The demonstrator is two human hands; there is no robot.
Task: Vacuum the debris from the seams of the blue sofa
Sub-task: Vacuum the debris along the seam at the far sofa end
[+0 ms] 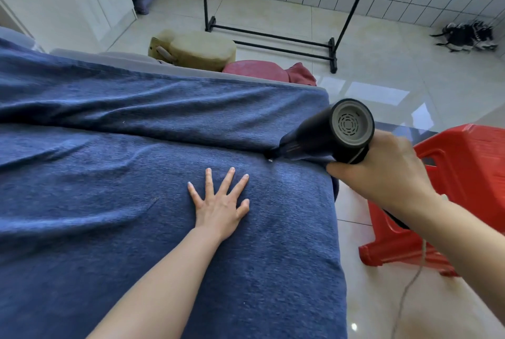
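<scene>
The blue sofa (114,174) fills the left and middle of the head view, covered in wrinkled dark blue fabric. A seam runs across it from the left edge toward the right end. My right hand (382,172) grips the handle of a black handheld vacuum (328,133). Its nozzle tip touches the seam near the sofa's right end, where a small white speck of debris (270,159) lies. My left hand (221,202) presses flat on the seat cushion with fingers spread, just below and left of the nozzle.
A red plastic stool (459,174) stands on the tiled floor right of the sofa. Behind the sofa lie a tan cushion (199,49) and a pink cushion (257,71). A black clothes rack (273,38) stands farther back. A thin cord (410,284) hangs below my right arm.
</scene>
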